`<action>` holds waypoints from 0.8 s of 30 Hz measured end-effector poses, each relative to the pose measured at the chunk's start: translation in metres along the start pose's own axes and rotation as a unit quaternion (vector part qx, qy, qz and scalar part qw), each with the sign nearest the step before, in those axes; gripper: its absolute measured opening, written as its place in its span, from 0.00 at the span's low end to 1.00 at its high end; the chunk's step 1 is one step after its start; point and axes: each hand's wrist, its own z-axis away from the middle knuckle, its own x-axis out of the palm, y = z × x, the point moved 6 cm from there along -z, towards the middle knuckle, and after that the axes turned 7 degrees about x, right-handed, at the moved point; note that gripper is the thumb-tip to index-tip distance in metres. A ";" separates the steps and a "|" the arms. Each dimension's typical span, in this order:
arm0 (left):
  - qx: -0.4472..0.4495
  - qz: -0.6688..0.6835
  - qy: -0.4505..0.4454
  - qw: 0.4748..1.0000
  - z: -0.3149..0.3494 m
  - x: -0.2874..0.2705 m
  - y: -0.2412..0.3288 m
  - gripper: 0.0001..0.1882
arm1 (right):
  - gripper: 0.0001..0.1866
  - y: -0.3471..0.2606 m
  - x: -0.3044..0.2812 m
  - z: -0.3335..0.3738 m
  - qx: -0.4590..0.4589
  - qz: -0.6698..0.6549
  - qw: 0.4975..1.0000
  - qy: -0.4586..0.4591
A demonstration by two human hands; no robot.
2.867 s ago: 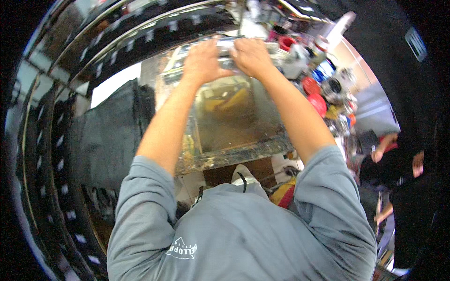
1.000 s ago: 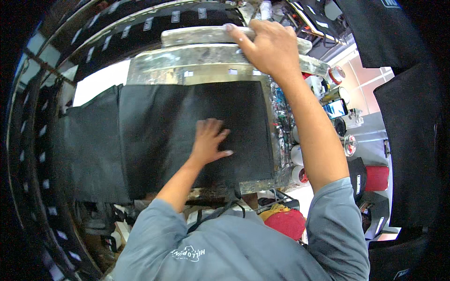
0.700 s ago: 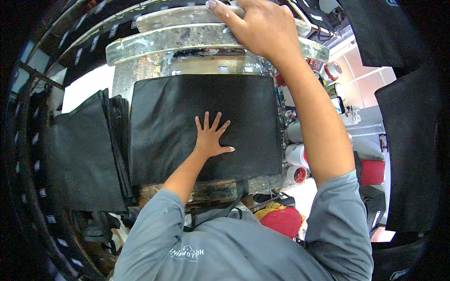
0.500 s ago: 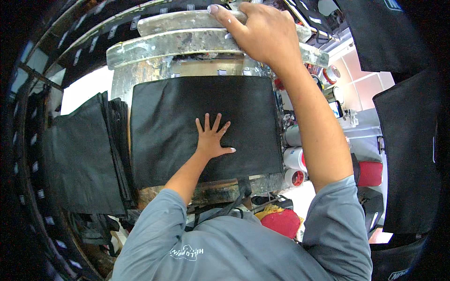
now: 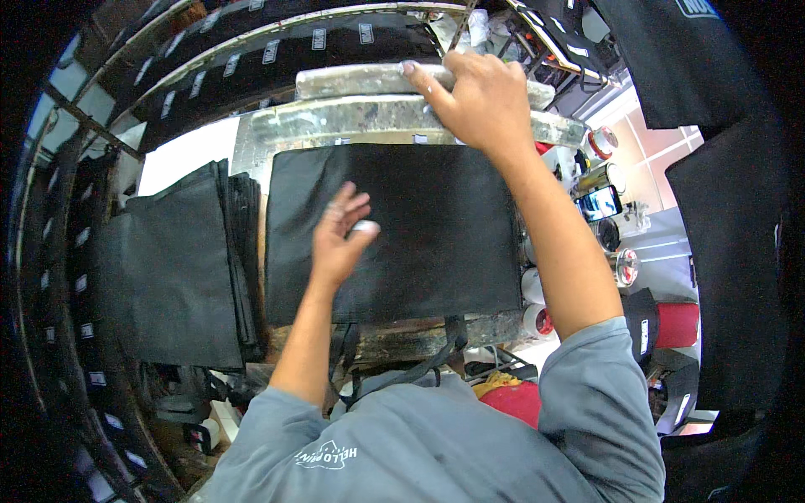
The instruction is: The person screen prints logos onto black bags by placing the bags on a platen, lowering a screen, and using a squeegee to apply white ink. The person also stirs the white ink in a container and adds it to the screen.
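A flat black fabric bag [image 5: 436, 243] lies on the work board, its strap handles [image 5: 453, 339] hanging over the near edge. Over the bag's left half is my left hand [image 5: 340, 239], slightly smeared by motion, thumb apart from the fingers and nothing held. At the far side, a pale, paint-stained frame [image 5: 360, 81] stands raised behind the bag. My right hand [image 5: 486, 101] is closed over its top bar, the thumb on the near side and the other fingers partly hidden behind.
To the left is a stack of black fabric bags [image 5: 176, 268]. Jars and tins [image 5: 599, 178] with a lit phone [image 5: 598, 204] line the right side. Racks of black bags with small pale labels [image 5: 270, 52] surround the far and left sides. A red stool seat [image 5: 513, 404] is below.
My left hand has lifted from its flat, spread pose on the bag and shifted up and left. My right hand still grips the frame, which now appears slightly lower in view.
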 end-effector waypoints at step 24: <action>-0.310 0.246 0.228 0.890 0.157 -0.035 -0.085 0.57 | 0.23 -0.005 0.123 0.255 -0.045 0.046 0.948 -0.311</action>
